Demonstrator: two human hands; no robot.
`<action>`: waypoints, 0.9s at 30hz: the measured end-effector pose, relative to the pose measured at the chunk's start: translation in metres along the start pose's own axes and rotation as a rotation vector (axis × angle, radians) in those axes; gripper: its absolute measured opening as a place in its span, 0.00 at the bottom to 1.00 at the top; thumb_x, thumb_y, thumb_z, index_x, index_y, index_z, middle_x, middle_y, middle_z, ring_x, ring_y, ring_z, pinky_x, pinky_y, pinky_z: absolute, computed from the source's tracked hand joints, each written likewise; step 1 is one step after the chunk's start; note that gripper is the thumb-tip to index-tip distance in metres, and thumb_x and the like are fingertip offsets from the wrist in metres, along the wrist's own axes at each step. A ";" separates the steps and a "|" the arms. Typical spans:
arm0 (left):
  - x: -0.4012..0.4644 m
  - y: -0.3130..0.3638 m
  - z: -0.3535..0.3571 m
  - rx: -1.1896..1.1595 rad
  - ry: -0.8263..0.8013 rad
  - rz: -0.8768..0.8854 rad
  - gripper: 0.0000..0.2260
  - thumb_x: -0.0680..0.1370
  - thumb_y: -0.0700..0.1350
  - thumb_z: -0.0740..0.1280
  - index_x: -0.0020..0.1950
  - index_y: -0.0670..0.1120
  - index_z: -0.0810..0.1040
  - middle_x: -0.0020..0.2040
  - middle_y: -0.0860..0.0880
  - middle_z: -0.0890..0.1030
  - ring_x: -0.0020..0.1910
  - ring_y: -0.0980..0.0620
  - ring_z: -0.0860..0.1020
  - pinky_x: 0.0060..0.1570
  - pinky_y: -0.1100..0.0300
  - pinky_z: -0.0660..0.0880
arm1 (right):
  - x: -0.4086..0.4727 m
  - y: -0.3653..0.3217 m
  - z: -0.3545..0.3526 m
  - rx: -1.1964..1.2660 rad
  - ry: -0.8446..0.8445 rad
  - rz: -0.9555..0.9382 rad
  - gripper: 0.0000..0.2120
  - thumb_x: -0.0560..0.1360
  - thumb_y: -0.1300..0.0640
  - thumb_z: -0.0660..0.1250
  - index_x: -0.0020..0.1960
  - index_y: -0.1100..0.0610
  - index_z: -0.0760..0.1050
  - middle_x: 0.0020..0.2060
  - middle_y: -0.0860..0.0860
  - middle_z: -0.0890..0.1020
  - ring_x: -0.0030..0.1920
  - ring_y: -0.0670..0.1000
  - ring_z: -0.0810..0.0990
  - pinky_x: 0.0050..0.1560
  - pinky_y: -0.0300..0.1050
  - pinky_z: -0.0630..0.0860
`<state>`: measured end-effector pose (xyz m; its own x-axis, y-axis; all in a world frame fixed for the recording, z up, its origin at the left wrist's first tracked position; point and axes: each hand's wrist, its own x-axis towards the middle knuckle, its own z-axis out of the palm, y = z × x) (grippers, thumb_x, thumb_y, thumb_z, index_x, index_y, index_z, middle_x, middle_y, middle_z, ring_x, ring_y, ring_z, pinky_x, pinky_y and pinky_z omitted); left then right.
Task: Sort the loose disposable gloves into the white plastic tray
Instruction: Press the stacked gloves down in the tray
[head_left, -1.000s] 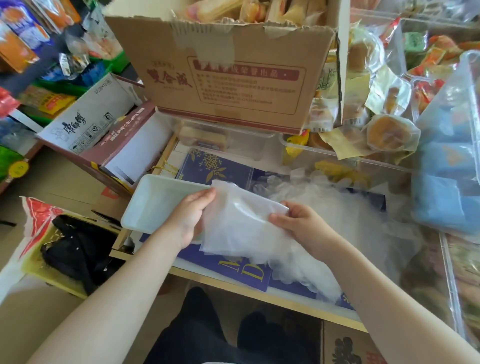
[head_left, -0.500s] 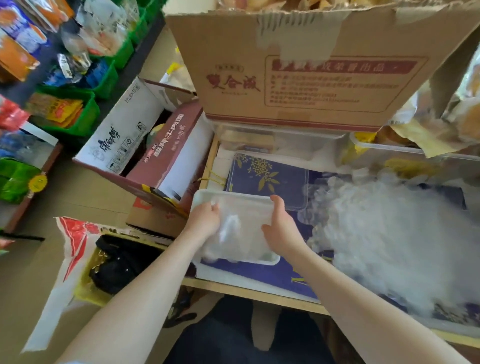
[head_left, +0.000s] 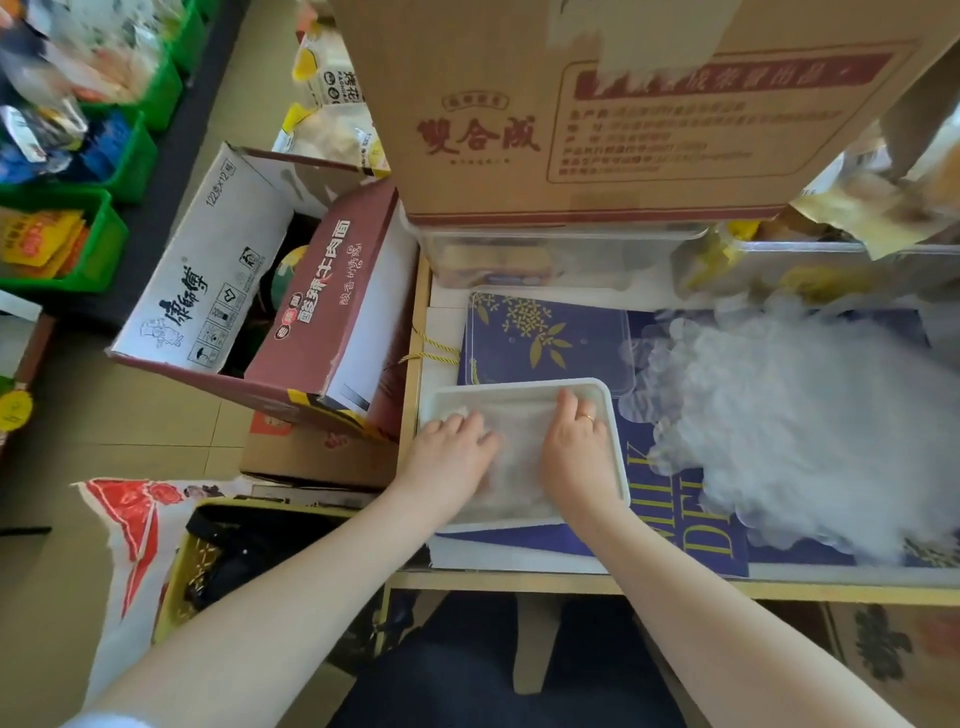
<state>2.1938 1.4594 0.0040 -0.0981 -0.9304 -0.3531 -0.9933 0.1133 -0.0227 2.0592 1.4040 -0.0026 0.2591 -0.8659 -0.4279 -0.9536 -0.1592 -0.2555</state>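
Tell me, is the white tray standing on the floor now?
No, the white tray lies on the blue sheet on the table, under both hands.

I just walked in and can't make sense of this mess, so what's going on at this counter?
A person is packing thin clear disposable gloves into a white plastic tray. Both hands are inside it, the left hand and right hand pressing flat on a glove laid in the tray. A big loose pile of gloves waits just to the right on the blue box. A large cardboard box sits behind.
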 end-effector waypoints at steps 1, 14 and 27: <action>-0.001 -0.003 0.006 0.028 -0.010 0.008 0.17 0.58 0.40 0.76 0.45 0.42 0.80 0.42 0.43 0.79 0.40 0.44 0.80 0.39 0.57 0.75 | -0.003 0.000 -0.001 -0.100 0.001 -0.025 0.27 0.78 0.66 0.52 0.74 0.63 0.47 0.70 0.62 0.60 0.68 0.61 0.63 0.66 0.47 0.63; 0.000 -0.009 0.013 0.103 -0.060 -0.029 0.35 0.70 0.53 0.71 0.68 0.33 0.66 0.67 0.38 0.70 0.65 0.44 0.71 0.69 0.55 0.61 | 0.004 0.013 0.006 -0.354 -0.236 -0.520 0.31 0.79 0.63 0.55 0.77 0.59 0.43 0.77 0.50 0.43 0.76 0.51 0.46 0.68 0.47 0.63; 0.005 0.006 -0.013 -0.066 0.058 -0.051 0.14 0.74 0.47 0.68 0.55 0.41 0.76 0.54 0.45 0.77 0.56 0.44 0.76 0.55 0.52 0.71 | 0.008 0.096 -0.043 -0.186 0.296 -0.635 0.09 0.67 0.59 0.70 0.47 0.58 0.80 0.52 0.55 0.81 0.54 0.59 0.79 0.53 0.52 0.77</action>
<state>2.1862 1.4512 0.0144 -0.0484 -0.9531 -0.2986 -0.9988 0.0436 0.0227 1.9635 1.3615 0.0068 0.7441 -0.6679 0.0137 -0.6503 -0.7289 -0.2140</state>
